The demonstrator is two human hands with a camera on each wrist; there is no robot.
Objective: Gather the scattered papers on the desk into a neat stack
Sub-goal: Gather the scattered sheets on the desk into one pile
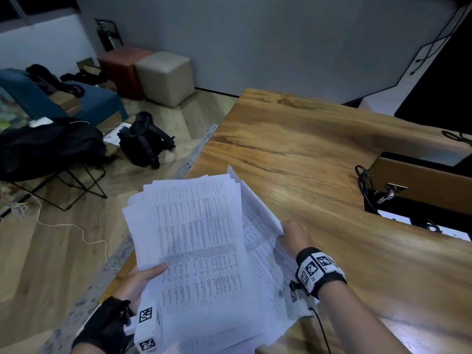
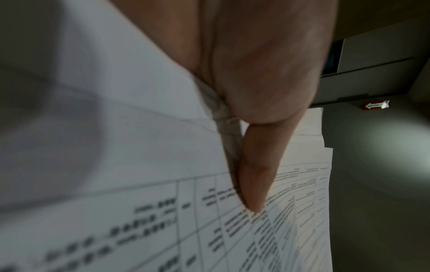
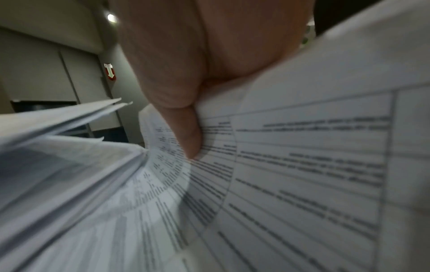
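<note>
Papers point(image 1: 199, 241) hung above the desk point(image 1: 293, 139) corner, fanned and uneven, left hand point(image 1: 139, 279) and right hand point(image 1: 293, 238) each pinching a side, so loosening both grips and tapping the edges down would likely square them.

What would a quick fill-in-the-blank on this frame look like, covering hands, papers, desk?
1. Both hands hold a bundle of printed ____.
2. The left hand lays its ____ on top of the front sheet.
3. The right hand grips the bundle's ____ edge.
4. The desk has a top of ____.

Missing words: papers; thumb; right; wood
</note>
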